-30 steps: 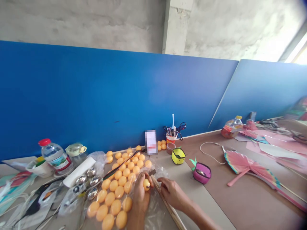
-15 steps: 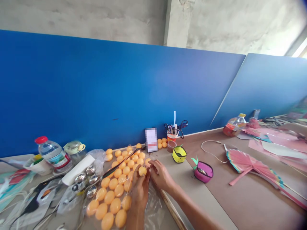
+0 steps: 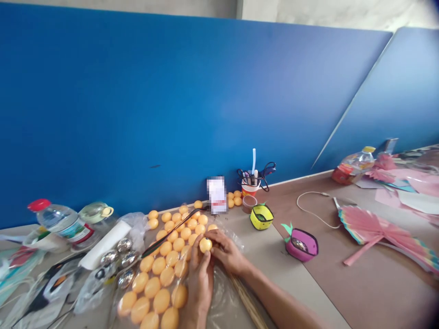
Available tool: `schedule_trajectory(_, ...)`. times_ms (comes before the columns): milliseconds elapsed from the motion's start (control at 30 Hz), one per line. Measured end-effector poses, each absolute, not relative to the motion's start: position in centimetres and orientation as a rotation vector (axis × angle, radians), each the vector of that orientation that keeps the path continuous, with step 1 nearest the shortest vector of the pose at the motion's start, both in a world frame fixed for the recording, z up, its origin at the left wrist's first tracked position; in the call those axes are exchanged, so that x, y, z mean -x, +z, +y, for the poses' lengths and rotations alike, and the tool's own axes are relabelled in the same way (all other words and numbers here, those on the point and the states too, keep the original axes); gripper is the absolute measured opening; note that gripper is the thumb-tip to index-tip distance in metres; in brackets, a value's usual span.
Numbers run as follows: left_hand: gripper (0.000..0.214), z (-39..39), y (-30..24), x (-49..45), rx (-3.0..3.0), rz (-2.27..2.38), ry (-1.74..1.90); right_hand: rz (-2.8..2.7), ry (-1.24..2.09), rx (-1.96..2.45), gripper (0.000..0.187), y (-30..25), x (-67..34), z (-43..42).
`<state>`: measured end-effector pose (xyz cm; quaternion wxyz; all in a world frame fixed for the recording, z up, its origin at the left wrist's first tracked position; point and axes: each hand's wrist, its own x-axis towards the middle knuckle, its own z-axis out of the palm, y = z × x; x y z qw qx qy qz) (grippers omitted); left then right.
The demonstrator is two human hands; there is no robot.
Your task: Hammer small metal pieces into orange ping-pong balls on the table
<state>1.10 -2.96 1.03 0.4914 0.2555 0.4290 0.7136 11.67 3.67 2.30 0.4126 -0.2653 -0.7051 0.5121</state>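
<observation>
My left hand (image 3: pixel 199 278) rests on a clear plastic sheet (image 3: pixel 222 299) and pinches an orange ball (image 3: pixel 205 245) at its fingertips. My right hand (image 3: pixel 224 250) is closed against the same ball from the right. Many more orange balls (image 3: pixel 164 274) lie in rows under and beside my left hand. A black rod (image 3: pixel 171 232) lies across the balls. Thin wooden sticks (image 3: pixel 247 304) lie under my right forearm.
A water bottle (image 3: pixel 60 221), a green-lidded jar (image 3: pixel 96 213), shiny metal balls (image 3: pixel 121 258) and bags lie at the left. A cup of scissors (image 3: pixel 252 183), a yellow pouch (image 3: pixel 261 216), a pink pouch (image 3: pixel 301 244), a white cable (image 3: pixel 313 208) and a pink paper fan (image 3: pixel 377 230) are to the right. A blue partition (image 3: pixel 171 105) backs the desk.
My right hand left the wooden sticks and moved up-left to the ball that my left hand holds. The camera has tilted down and slightly left.
</observation>
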Motion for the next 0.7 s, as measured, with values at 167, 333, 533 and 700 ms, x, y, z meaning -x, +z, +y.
schedule_trajectory(167,0.065,-3.0,1.3,-1.1,-0.531,1.019,1.735,-1.604,1.386,0.551,0.026,1.4,-11.5,4.4)
schedule_trajectory(333,0.07,-3.0,1.6,-1.0,-0.543,1.032,1.729,-1.365,1.608,0.566,0.027,0.3,-11.0,4.1)
schedule_trajectory(533,0.062,-2.8,1.5,-1.1,-0.498,1.004,1.785,-1.138,1.85,0.503,0.036,-0.1,-10.9,4.1)
schedule_trajectory(700,0.054,-2.7,0.7,-1.1,-0.498,1.068,1.778,-1.067,1.977,0.459,0.044,0.2,-11.0,4.2)
